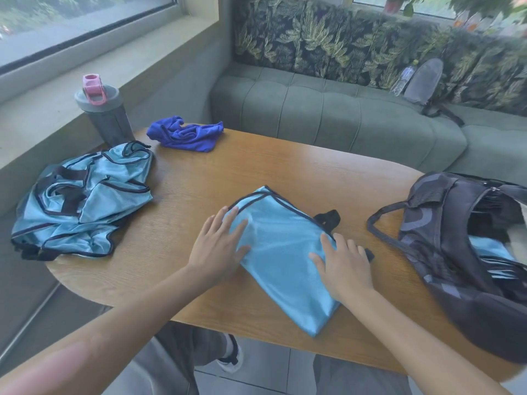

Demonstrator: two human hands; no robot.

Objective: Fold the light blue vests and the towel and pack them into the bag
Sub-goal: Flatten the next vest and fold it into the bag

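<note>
Hands are pressed flat on a folded light blue satin vest with dark piping [281,260], laid at the middle of the oval wooden bench [285,172]. Slippage is judged the chief risk: the glossy cloth could slide or spring open once pressure is lifted, and the black strap [328,219] sticking out at 1 o'clock could be left trailing from the fold. The left hand [218,246] is laid on the vest's 9 o'clock edge, its fingers [228,220] straight and slightly spread, nothing gripped. The right hand [342,260] is rested on the 3 o'clock edge, fingers likewise extended and apart, only pressing. A heap of unfolded light blue vests [82,201] is seen at 9 o'clock, and a crumpled royal blue towel [186,135] at 11 o'clock, beside a grey shaker bottle with a pink cap [104,115]. The open dark patterned bag [456,252] is placed at 3 o'clock, with light blue fabric already visible inside.
</note>
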